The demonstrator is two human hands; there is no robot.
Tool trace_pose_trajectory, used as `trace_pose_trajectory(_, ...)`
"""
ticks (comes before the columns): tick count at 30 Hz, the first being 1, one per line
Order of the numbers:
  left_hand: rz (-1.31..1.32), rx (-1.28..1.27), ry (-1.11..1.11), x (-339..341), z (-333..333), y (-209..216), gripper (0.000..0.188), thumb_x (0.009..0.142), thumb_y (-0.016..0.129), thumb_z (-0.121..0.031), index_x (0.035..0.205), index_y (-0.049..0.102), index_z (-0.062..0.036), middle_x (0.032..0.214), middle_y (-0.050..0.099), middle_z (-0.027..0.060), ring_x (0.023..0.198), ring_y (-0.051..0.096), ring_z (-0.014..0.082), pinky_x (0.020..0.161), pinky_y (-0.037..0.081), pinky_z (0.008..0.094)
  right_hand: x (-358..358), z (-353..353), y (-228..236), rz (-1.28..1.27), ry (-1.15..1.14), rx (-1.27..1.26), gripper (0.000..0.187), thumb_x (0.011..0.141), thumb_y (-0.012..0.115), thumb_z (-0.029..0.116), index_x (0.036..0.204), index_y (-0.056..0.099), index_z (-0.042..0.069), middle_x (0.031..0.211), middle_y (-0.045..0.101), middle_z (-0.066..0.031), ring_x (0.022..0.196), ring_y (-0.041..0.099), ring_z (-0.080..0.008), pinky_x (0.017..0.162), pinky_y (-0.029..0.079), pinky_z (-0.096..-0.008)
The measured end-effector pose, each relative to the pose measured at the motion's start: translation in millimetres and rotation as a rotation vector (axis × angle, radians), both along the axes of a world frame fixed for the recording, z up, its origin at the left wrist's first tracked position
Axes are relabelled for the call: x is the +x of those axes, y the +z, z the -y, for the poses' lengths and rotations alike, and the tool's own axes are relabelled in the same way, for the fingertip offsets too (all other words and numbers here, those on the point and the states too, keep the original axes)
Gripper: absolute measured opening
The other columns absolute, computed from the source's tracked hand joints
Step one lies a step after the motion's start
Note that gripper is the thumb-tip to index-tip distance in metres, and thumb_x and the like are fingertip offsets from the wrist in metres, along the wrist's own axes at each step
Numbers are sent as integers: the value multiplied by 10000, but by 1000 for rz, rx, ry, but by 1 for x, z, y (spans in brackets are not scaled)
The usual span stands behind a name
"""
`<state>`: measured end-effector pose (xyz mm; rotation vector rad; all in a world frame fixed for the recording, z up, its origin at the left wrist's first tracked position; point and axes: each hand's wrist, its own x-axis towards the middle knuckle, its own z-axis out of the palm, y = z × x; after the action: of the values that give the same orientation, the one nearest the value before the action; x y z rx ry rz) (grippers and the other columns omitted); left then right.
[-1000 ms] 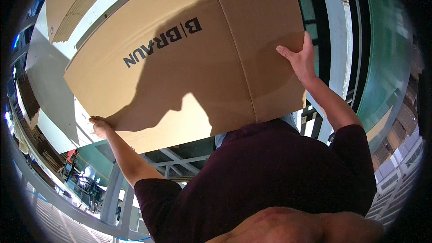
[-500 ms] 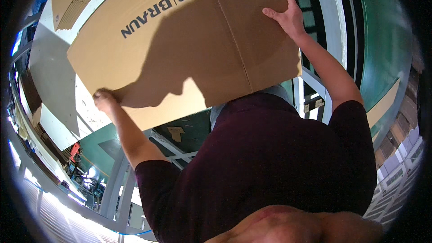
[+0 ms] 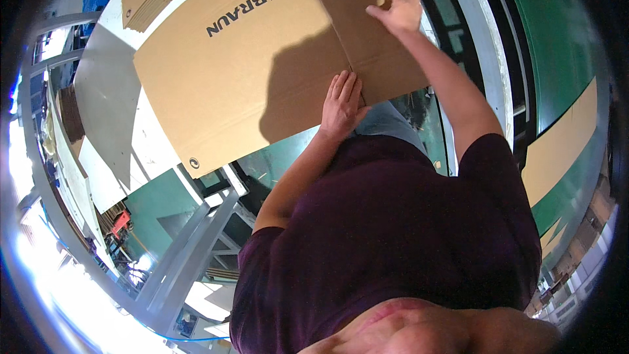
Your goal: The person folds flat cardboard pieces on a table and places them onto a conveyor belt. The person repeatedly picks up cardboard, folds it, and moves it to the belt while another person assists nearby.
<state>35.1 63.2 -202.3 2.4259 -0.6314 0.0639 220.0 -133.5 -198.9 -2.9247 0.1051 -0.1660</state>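
Note:
A large flat brown cardboard carton [image 3: 216,85] with dark printing lies in front of me, its near edge close to my waist. A crease runs down its right part. My left hand [image 3: 342,101] lies on the cardboard beside the lower end of that crease, its fingers stretched out and close together. Over the panel right of the crease, my right hand [image 3: 401,13] has its thumb and fingers apart, close to the carton's right edge. Whether the right fingertips touch the cardboard, I cannot tell. Shadow covers part of the carton's surface.
More stacked cardboard [image 3: 154,0] rests at the upper left on a white tabletop [image 3: 105,170]. Grey metal frame bars [image 3: 190,255] stand at the lower left. At the right are pale rails [image 3: 481,33], a green surface [image 3: 557,33] and a cardboard piece [image 3: 563,144].
My left hand has left the carton's near left corner and moved right to the crease. My right hand has shifted farther up along the right side. The view has turned slightly.

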Motion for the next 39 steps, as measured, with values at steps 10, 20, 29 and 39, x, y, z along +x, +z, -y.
trace_pose_trajectory(10,109,108,23,-9,2,-13,583,639,701,-228,1148,542,9,1244,493,160,1216,406,319,1042,297,461,-87,-72,-15,174,321,252,566,638,700,260,1178,563,162,1363,367,-131,1284,280,-362,1060,175,-551)
trace_pose_trajectory(20,175,215,-26,4,12,-19,412,688,718,-152,1061,590,-32,1176,553,126,1181,458,309,1016,358,438,-70,0,-22,306,571,516,433,646,629,78,1077,596,109,1303,450,-129,1227,389,-328,990,335,-459)
trace_pose_trajectory(29,20,322,-16,-22,15,-3,485,708,695,-169,1122,533,25,1296,456,201,1230,386,394,1031,317,483,-205,469,-31,106,-801,-364,421,754,588,195,1155,540,75,997,599,-127,941,553,-317,829,431,-426)
trace_pose_trajectory(39,21,359,-41,-16,7,-7,487,704,679,-149,1118,521,54,1306,440,222,1218,399,405,1006,350,473,-181,545,-48,301,-353,-269,330,823,512,114,1146,518,43,1235,504,-150,1174,453,-311,994,349,-425)
